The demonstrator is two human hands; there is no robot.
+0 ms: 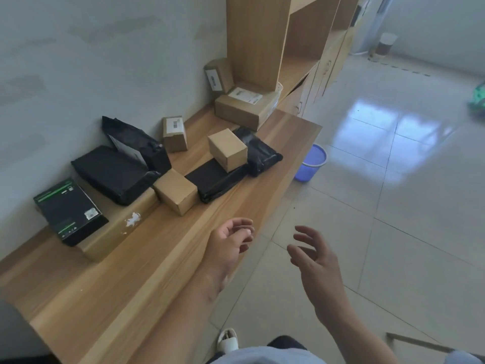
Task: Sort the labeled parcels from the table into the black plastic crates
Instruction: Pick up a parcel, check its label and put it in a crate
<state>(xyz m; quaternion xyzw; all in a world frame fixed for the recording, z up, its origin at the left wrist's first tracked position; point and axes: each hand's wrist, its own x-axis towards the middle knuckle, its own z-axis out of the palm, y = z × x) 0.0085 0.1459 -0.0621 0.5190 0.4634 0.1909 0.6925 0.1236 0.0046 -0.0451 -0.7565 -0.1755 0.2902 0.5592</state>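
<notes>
Both hands hover empty at the desk [147,258] front edge: left hand [231,243] with fingers loosely curled, right hand [315,258] with fingers spread, apparently readied for a two-handed pick. Parcels lie along the wall, left to right: black retail box [68,211], black mailer bag [115,174], plain carton [175,191], second carton [227,149], labeled carton [244,109]. No black crates are in view.

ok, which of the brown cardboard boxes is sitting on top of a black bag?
The small plain box, resting on the flat black bag mid-table. The other cardboard boxes sit on the table itself or on another box.
</notes>
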